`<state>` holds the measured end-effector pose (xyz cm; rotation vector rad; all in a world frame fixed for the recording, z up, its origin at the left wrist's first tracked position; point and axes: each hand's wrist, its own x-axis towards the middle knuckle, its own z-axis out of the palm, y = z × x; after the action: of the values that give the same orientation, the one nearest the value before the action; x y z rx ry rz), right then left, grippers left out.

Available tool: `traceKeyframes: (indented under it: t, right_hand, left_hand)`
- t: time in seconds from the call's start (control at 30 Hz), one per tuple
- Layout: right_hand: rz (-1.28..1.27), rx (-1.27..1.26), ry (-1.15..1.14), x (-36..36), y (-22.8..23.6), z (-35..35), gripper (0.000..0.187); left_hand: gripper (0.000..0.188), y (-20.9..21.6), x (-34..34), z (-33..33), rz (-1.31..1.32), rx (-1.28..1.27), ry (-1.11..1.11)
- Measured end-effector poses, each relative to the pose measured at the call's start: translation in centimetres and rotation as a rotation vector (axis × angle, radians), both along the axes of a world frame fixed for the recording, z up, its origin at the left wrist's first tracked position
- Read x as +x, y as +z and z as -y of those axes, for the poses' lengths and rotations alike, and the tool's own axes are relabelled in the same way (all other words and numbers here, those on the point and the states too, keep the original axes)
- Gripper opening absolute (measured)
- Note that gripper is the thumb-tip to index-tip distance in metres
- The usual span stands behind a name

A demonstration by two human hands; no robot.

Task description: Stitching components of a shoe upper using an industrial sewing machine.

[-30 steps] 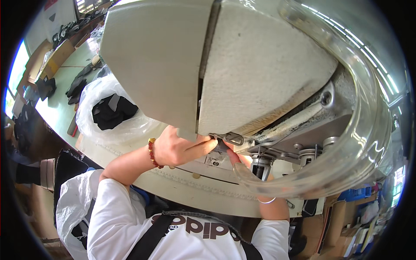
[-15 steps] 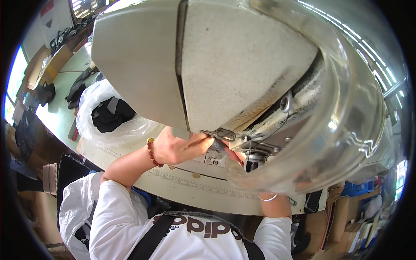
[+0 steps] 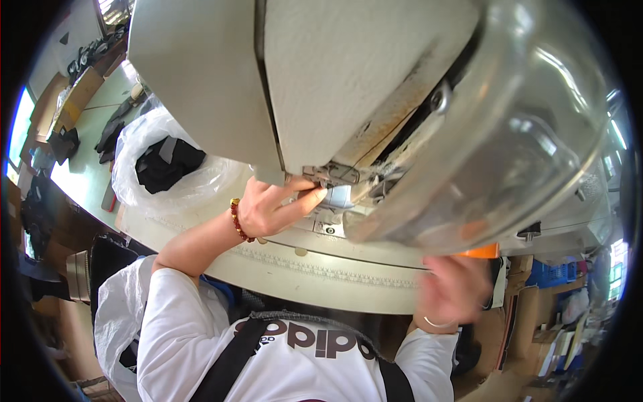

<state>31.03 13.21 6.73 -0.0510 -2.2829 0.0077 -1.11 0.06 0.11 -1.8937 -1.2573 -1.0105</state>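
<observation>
A large cream sewing machine head [image 3: 362, 74] fills the upper middle of the head view. Under its presser foot area, my left hand [image 3: 271, 211] has its fingertips close together, closed on something I cannot make out. A small pale bluish piece [image 3: 339, 195] shows just beside those fingertips. My right hand [image 3: 457, 289], smeared by motion, is in front of the machine bed at the right. Close to its fingers is an orange object [image 3: 483, 250], partly behind a clear curved plastic cover [image 3: 536, 161]. Whether that hand grips it cannot be made out.
To the left, a clear plastic bag [image 3: 130, 161] holds black pieces [image 3: 167, 164]. Dark gloves or fabric lie beyond it on the table [image 3: 87, 171]. A ruler strip [image 3: 321, 269] runs along the near edge. Boxes and a blue crate [image 3: 552, 273] stand at the right.
My right hand has pulled back from under the machine toward the right and nearer to me. The orange object has come into sight. My left hand stays at the presser foot.
</observation>
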Motion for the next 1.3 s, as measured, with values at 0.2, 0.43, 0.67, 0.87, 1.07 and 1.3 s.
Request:
traceKeyframes:
  t: [0.2, 0.43, 0.67, 0.87, 1.07, 1.3]
  right_hand:
    - [-1.093, 0.023, -0.605, 19.0, 7.0, -14.0, 0.044]
    - [-0.525, -0.642, -0.864, 38.6, 13.7, -28.5, 0.058]
    - [-0.368, -0.721, -0.793, 41.9, 18.1, -34.6, 0.061]
    - [-0.376, -0.828, -0.769, 43.1, 18.8, -36.3, 0.062]
    - [-0.458, -0.861, -0.771, 42.4, 17.6, -35.2, 0.069]
    - [-0.482, -0.640, -0.753, 39.1, 16.0, -31.2, 0.053]
  left_hand:
    - [0.033, -0.4, 0.7, -0.7, 0.097, 0.018, -0.019]
    - [0.039, -0.1, -0.1, -0.2, 0.006, 0.001, -0.005]
    - [0.039, -0.5, -0.8, -0.7, 0.025, -0.032, -0.095]
    - [0.040, -0.8, -1.2, -0.5, 0.011, -0.055, -0.097]
    - [0.040, -2.6, -2.1, -0.8, 0.002, -0.116, -0.140]
    - [0.034, -1.2, -1.6, -0.5, 0.033, -0.128, -0.150]
